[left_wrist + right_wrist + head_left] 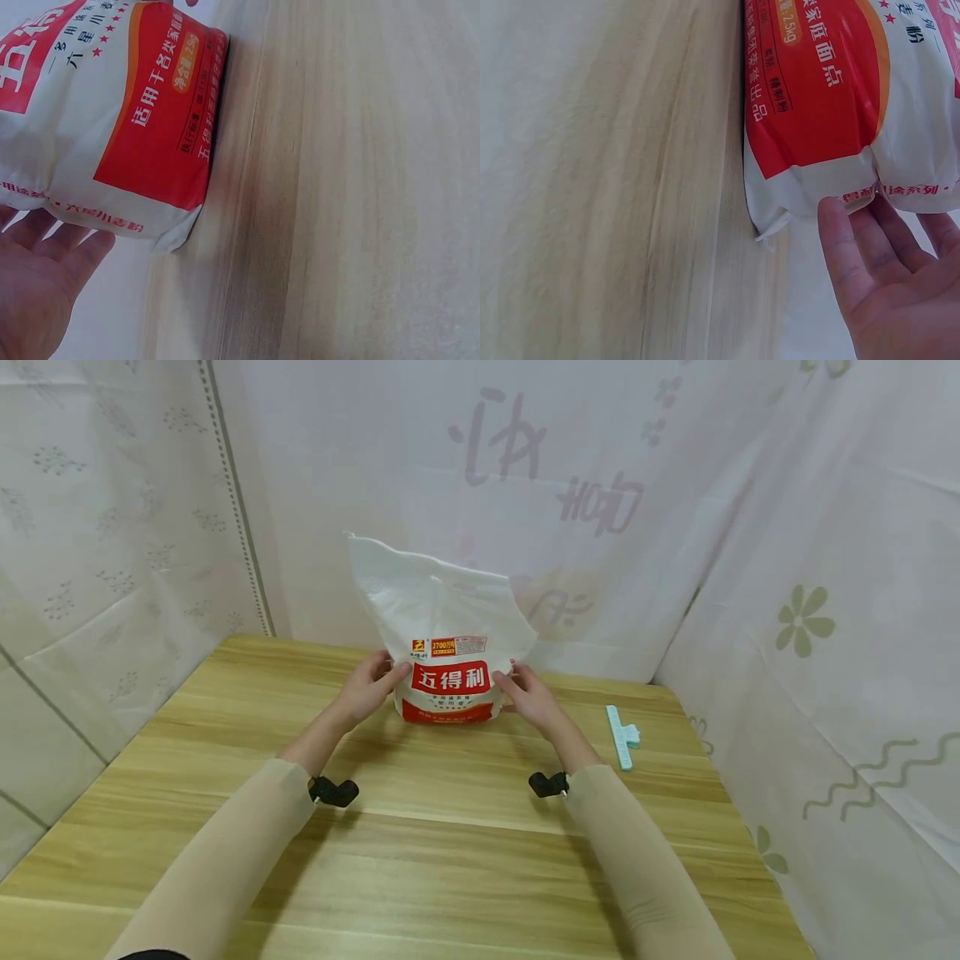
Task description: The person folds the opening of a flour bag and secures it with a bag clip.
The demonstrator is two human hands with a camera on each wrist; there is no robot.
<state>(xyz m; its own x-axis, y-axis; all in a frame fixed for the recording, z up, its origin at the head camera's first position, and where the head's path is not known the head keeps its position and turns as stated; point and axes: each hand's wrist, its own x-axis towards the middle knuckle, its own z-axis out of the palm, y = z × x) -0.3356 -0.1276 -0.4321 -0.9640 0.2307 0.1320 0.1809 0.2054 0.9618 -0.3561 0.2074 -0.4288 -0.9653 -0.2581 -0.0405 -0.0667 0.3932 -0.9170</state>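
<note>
White-and-red bag [442, 602] upright near the surface [450, 877]'s far edge. Left grip [367, 687] and right grip [531, 697] clamped on its sides. Mint clip [619, 740] lies near far right corner.

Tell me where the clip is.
In the head view, the clip lies on the table near its right edge, right of the bag and right hand.

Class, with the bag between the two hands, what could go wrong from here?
The white flour bag with red printed panels rises well above the left hand and right hand, so its loose top might flop over.
The long turquoise plastic clip lies to the right, unheld; reaching for it could leave the bag held on one side only.
</note>
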